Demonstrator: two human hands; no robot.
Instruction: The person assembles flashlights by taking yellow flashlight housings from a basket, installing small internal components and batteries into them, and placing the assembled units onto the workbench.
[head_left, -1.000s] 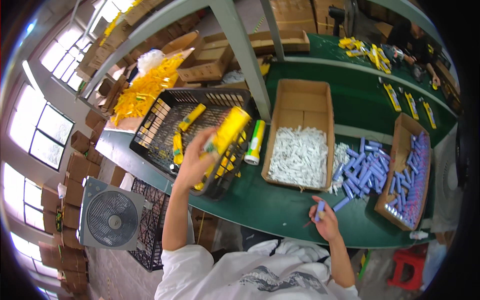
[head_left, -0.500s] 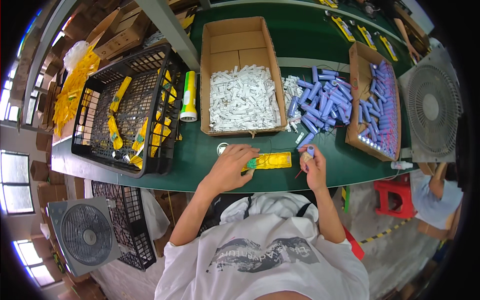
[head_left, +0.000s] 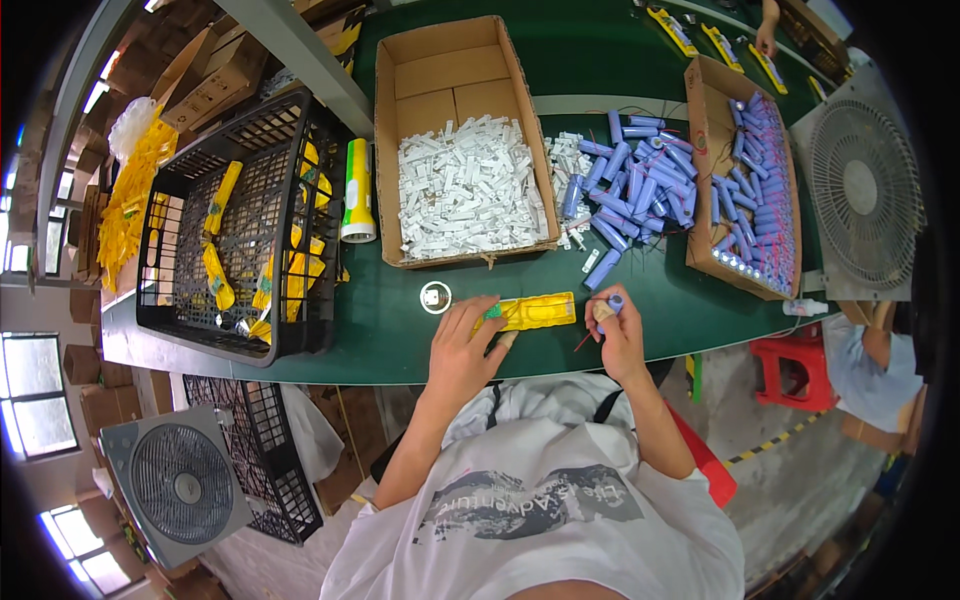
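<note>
My left hand (head_left: 464, 345) is closed on the left end of a yellow plastic flashlight casing half (head_left: 545, 311), which lies on the green table with its hollow side up. A small green circuit board (head_left: 493, 312) sits at that end, partly covered by the fingers. Just right of the casing, my right hand (head_left: 620, 340) pinches a purple cylindrical battery (head_left: 615, 301), tilted, with a thin red wire hanging below. A round white ring-shaped part (head_left: 435, 297) rests on the table beyond my left hand.
A cardboard box (head_left: 388, 200) of small white parts stands ahead. To its right are loose purple batteries (head_left: 640, 185) and a box (head_left: 694, 150) of more. At left are a black crate (head_left: 150, 320) with yellow casings and a yellow-white flashlight (head_left: 358, 190). Another person's hand (head_left: 767, 40) is far right.
The view has shifted slightly. My left hand has drawn back a little, showing more of the white ring. The right hand still grips the battery. A co-worker's hand has reached the far casings.
</note>
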